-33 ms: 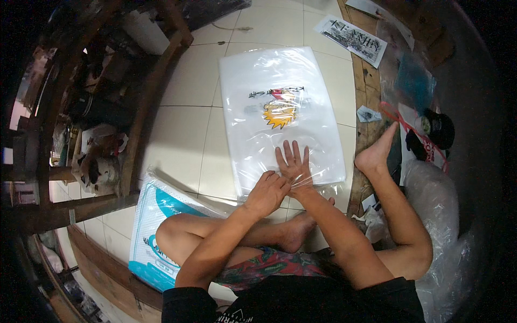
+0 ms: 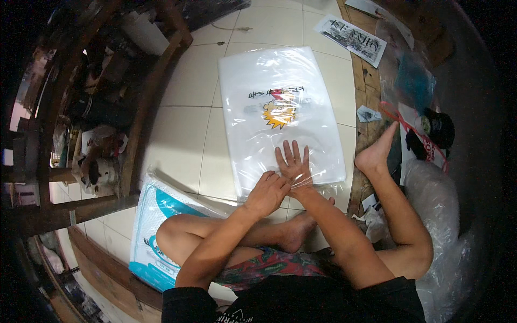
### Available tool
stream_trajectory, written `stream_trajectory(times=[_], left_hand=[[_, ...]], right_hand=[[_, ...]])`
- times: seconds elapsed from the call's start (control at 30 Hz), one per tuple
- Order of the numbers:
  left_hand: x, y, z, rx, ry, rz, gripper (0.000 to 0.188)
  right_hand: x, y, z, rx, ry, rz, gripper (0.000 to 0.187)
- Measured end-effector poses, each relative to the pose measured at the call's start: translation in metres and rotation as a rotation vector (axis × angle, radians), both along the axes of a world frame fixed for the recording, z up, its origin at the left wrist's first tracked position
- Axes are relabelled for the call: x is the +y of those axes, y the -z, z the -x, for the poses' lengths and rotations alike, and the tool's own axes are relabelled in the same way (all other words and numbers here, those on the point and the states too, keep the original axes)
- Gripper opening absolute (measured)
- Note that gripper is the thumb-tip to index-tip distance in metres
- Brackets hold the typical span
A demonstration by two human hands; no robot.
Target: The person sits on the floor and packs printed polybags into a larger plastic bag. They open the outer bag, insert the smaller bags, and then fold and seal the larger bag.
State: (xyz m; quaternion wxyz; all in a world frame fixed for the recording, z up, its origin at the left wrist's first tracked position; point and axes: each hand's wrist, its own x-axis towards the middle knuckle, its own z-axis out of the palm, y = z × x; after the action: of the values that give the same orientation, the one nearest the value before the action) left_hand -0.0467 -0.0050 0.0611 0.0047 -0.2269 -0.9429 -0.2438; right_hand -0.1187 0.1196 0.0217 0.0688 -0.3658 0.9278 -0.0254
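Note:
A large white rectangular piece in a shiny clear plastic bag (image 2: 280, 67) lies flat on the tiled floor before me, with a yellow spiky printed figure and dark lettering on it. My right hand (image 2: 294, 168) rests palm down on its near part, fingers spread. Clear film crosses near that wrist; whether the hand lies inside the bag or on top, I cannot tell. Beside it, my left hand (image 2: 267, 194) is closed, its curled fingers gathering the film at the bag's near edge. Its fingertips are partly hidden.
A blue-and-white plastic package (image 2: 161, 199) lies under my left knee. Wooden shelving (image 2: 156, 81) stands at the left. To the right run wooden boards (image 2: 366, 81) with a printed sheet (image 2: 351, 39), a black round object (image 2: 440, 129) and crumpled clear plastic (image 2: 433, 199).

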Motion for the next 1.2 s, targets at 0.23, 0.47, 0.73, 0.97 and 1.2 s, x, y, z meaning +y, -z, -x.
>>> stream_trajectory(times=[0.23,0.47,0.73,0.97,1.2], left_hand=[[-0.005,0.004,0.004,0.04,-0.029,0.004,0.017],[-0.009,-0.006,0.007,-0.003,-0.015,0.041,0.016],[-0.008,0.002,-0.019,-0.099,0.106,0.305,0.026],[0.004,0.017,-0.025,0.111,0.071,0.468,0.029],[0.023,0.033,-0.019,0.19,0.031,0.428,0.026]], right_hand=[[0.006,-0.013,-0.002,-0.045,-0.053,0.049,0.074],[0.059,-0.036,-0.038,-0.225,-0.152,0.096,0.064],[0.153,-0.065,0.015,-0.255,-0.068,0.105,0.028],[0.168,-0.053,0.03,-0.062,-0.347,-0.076,0.028],[0.161,-0.025,0.013,0.083,-0.397,0.156,0.023]])
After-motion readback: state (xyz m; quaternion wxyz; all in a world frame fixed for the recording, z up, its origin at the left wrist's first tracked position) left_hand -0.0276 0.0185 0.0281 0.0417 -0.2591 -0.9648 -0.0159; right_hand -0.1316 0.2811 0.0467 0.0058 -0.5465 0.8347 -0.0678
